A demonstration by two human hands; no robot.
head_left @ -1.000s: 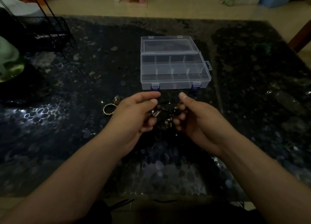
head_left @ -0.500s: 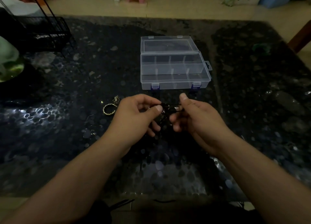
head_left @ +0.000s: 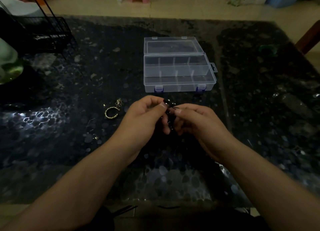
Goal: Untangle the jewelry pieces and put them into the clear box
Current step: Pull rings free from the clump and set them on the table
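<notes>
Tangle: you are holding a dark jewelry tangle (head_left: 170, 115) between both hands, just in front of the clear box (head_left: 179, 71), lifted off the bench (head_left: 259, 109).
Left hand: your left hand (head_left: 147, 116) is pinching the tangle's top between thumb and forefinger, on the tangle's left side.
Right hand: your right hand (head_left: 197, 121) is pinching it from the right, thumb tip pressing beside your left thumb; the rest is hanging between your curled fingers.
Clear box: it is sitting open, lid laid back, and its compartments are showing no jewelry.
Loose pieces: a gold ring (head_left: 111, 112) and a small gold charm (head_left: 118, 102) are lying left of the box's front corner.
Change: your hands are now closing together; a second ago they were sitting further apart with fingers looser.
</notes>
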